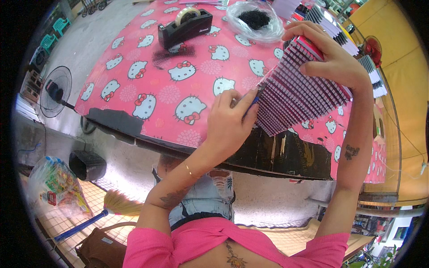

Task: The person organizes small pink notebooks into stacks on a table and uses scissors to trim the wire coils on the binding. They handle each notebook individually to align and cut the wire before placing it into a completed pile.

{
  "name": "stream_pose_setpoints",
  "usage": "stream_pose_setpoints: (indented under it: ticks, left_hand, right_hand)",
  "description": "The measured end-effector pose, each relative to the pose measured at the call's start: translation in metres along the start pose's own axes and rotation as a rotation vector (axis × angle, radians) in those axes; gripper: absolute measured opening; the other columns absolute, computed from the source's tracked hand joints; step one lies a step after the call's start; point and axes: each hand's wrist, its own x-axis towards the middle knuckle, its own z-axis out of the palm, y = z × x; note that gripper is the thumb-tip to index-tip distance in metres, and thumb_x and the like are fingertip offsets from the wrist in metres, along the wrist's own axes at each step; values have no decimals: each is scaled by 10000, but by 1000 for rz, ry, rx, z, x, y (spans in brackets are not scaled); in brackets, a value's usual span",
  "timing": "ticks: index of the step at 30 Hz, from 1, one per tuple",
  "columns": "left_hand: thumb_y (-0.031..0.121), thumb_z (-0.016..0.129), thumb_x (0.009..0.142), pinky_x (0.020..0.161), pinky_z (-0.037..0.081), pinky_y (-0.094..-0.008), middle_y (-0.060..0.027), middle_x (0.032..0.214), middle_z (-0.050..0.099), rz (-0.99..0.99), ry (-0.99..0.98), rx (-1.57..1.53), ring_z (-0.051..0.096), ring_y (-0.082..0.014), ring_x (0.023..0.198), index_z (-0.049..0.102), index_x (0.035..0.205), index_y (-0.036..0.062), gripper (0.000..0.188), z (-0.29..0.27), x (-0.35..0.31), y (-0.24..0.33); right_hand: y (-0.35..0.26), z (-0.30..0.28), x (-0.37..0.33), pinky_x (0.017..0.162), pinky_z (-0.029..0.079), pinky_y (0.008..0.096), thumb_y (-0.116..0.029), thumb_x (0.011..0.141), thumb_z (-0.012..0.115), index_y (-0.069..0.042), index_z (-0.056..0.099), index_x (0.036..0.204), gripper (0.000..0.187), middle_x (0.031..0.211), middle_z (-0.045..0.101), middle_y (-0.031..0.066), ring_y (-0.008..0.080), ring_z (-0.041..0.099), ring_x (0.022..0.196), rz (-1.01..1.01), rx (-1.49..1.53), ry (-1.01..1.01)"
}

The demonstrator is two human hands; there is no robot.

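A thick stack of what look like wire-bound pads (300,91) stands tilted on the pink table, rows of black binding loops facing me. My right hand (335,60) is closed around its upper right end, with the thumb on the looped side and the fingers over the top. At the stack's left edge, my left hand (230,116) grips a slim blue and dark tool (252,107). Its tip reaches the loops; the fingers hide most of it, so I cannot tell its kind. Beyond the stack lies a clear plastic bag (234,20) of small black pieces (254,19).
A black tape dispenser (185,29) sits at the table's far left. More bound stacks (328,22) stand at the back right. The near table edge (286,156) has torn covering. A fan (58,91), a broom (120,205) and a brown bag (100,245) are at left.
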Motion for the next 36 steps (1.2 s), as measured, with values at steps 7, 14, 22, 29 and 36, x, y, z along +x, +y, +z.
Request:
stream_pose_setpoints:
  ticks: [7,14,22,29,36]
  left_hand:
    - [182,505,1000,627,471,-275,-63,922,687,-812,-288,-1049,612,-124,674,651,1161,-21,297,-8,5,-7]
    - [199,513,1002,567,427,-263,-31,856,685,-67,-9,-46,553,-110,623,645,1151,-21,297,-9,6,-4]
    - [234,537,994,582,476,-280,-27,831,669,-822,-340,-928,619,-136,656,642,1137,-13,303,-6,3,-21]
    - [276,511,997,582,501,-271,-40,886,668,-645,-308,-737,643,-139,673,645,1100,5,319,-12,-1,-10]
    - [223,533,986,596,499,-264,-50,892,671,-266,-133,-162,636,-129,680,641,1116,-14,291,-7,-5,-13]
  right_hand:
    - [-3,-4,1,1172,205,380,-214,653,649,-80,560,1238,607,1363,470,109,288,327,1394,68,62,-68]
    - [0,-1,0,1074,325,339,-229,705,629,-100,559,1228,543,1233,527,97,260,456,1208,4,16,-1]
    - [-1,0,0,1086,315,340,-229,704,628,-94,556,1226,544,1261,529,89,258,446,1231,-4,30,7]
    - [0,-1,-1,1100,296,351,-236,704,631,-98,555,1232,551,1267,529,88,260,433,1249,-9,4,0]
    - [1,0,0,1092,308,343,-233,704,633,-102,554,1236,553,1271,521,93,259,439,1246,1,34,1]
